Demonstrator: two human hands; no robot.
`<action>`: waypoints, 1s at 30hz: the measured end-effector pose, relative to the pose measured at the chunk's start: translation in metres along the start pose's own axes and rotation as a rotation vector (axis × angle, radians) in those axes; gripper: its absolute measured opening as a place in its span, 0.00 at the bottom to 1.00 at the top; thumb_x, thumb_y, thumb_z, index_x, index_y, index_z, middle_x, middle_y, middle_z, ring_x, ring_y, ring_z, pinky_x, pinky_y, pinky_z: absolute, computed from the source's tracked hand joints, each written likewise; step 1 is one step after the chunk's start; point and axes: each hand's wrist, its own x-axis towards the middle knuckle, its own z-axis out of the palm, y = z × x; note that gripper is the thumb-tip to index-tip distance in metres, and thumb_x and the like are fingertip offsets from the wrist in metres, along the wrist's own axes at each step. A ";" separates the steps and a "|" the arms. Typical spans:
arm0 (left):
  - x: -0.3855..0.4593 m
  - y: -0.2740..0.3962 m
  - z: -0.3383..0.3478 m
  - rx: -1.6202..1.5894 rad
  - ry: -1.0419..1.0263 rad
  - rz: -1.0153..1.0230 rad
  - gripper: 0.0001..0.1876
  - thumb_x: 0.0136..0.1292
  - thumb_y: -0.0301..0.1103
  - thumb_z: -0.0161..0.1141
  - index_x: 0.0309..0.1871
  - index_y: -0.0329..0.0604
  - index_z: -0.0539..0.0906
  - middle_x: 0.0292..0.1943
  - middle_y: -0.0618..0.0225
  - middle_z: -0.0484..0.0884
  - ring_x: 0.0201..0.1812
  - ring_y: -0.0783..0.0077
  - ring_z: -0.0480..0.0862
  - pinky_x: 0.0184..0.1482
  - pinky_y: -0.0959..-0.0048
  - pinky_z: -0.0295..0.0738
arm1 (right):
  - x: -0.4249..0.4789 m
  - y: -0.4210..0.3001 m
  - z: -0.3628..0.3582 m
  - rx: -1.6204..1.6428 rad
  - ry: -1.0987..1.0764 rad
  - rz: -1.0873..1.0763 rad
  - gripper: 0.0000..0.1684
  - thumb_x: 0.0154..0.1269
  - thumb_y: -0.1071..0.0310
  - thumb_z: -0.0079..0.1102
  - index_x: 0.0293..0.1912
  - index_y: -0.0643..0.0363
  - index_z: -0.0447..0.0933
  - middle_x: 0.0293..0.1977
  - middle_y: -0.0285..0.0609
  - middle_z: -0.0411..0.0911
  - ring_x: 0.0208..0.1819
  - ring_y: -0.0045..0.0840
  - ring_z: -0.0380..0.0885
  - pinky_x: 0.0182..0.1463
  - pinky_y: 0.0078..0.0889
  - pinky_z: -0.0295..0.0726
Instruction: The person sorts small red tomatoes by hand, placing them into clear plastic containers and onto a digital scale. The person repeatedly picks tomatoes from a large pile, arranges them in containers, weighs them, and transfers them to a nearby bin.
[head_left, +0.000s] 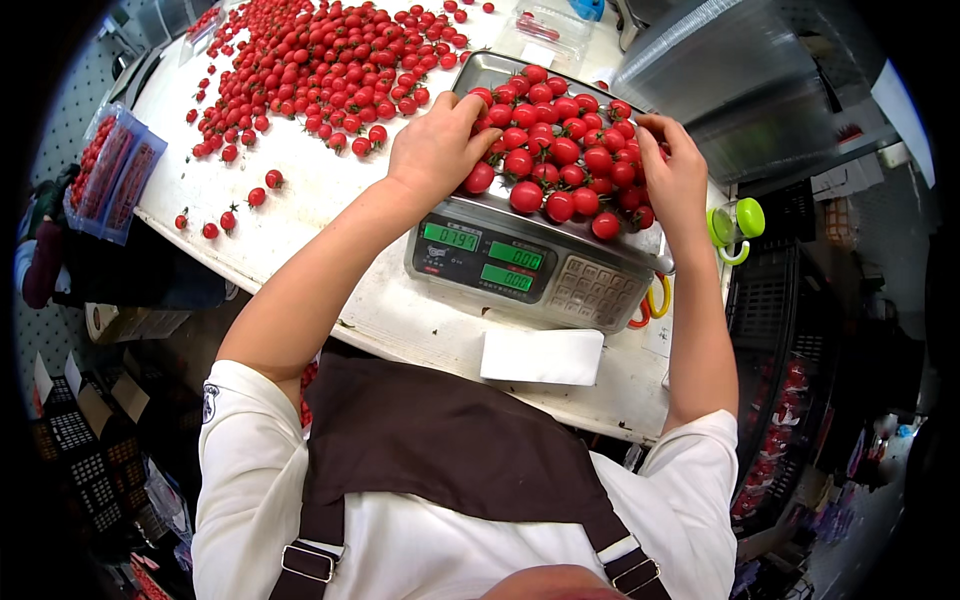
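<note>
Red cherry tomatoes (565, 151), many with green stems, lie heaped on the metal pan (491, 69) of a digital weighing scale (517, 277). The scale has lit green displays and a keypad. At the heap's left side, my left hand (439, 146) touches the tomatoes, thumb and fingers apart. My right hand (677, 169) rests against the right side, its fingertips curled over the edge and partly hidden. No tomato is plainly gripped in either hand. Below the scale, a stack of white paper slips (541, 357) lies on the white table (360, 300).
A large tomato pile (322, 67) spreads over the table's far left. Clear plastic boxes (551, 34) stand at the back. Scissors (660, 296) with coloured handles and a green-lidded container (739, 225) sit to the right, near a black crate (772, 390). Another person's gloved hand (43, 259) shows at far left.
</note>
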 end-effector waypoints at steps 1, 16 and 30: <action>0.002 0.002 0.000 0.046 -0.026 0.003 0.20 0.69 0.49 0.65 0.55 0.47 0.80 0.49 0.55 0.80 0.39 0.49 0.87 0.42 0.55 0.82 | 0.009 0.005 0.004 -0.028 -0.027 -0.026 0.13 0.70 0.67 0.61 0.48 0.63 0.84 0.44 0.50 0.85 0.47 0.42 0.83 0.56 0.39 0.80; -0.059 -0.032 -0.048 -0.350 0.217 -0.051 0.11 0.72 0.31 0.62 0.53 0.37 0.82 0.54 0.56 0.76 0.39 0.64 0.84 0.38 0.70 0.80 | 0.077 0.026 0.020 -0.066 -0.426 0.073 0.17 0.69 0.63 0.63 0.52 0.62 0.83 0.42 0.49 0.86 0.43 0.33 0.85 0.50 0.35 0.81; -0.149 -0.041 -0.023 -0.505 0.029 -0.218 0.10 0.70 0.21 0.59 0.53 0.35 0.80 0.55 0.59 0.75 0.36 0.75 0.82 0.28 0.79 0.75 | -0.032 0.020 -0.017 -0.469 -0.351 -0.426 0.27 0.71 0.58 0.63 0.67 0.50 0.75 0.72 0.51 0.66 0.71 0.50 0.67 0.72 0.51 0.68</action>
